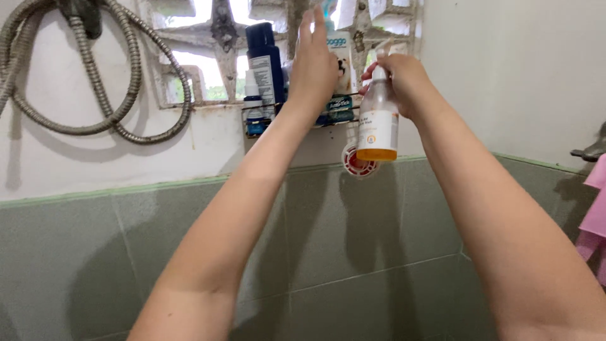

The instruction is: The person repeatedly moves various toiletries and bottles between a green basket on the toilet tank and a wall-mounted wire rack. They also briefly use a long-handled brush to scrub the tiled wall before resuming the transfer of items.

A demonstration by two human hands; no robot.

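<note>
My right hand [404, 79] grips the neck of a clear pump bottle [377, 123] with orange liquid at its bottom and a white label, lifted just in front of a wire wall shelf [252, 108]. My left hand [314, 60] is raised with fingers straight and apart, reaching at a white and teal bottle [341, 69] that stands on the shelf. It holds nothing that I can see. A tall dark blue bottle [265, 60] and a small blue and white bottle [254, 107] stand at the shelf's left end.
A coiled metal shower hose [95, 82] hangs on the white wall at upper left. Patterned vent blocks [202, 57] let light in behind the shelf. Green tiles [353, 233] cover the lower wall. Pink cloth [593, 215] hangs at the right edge. A red and white suction hook [353, 163] sits below the shelf.
</note>
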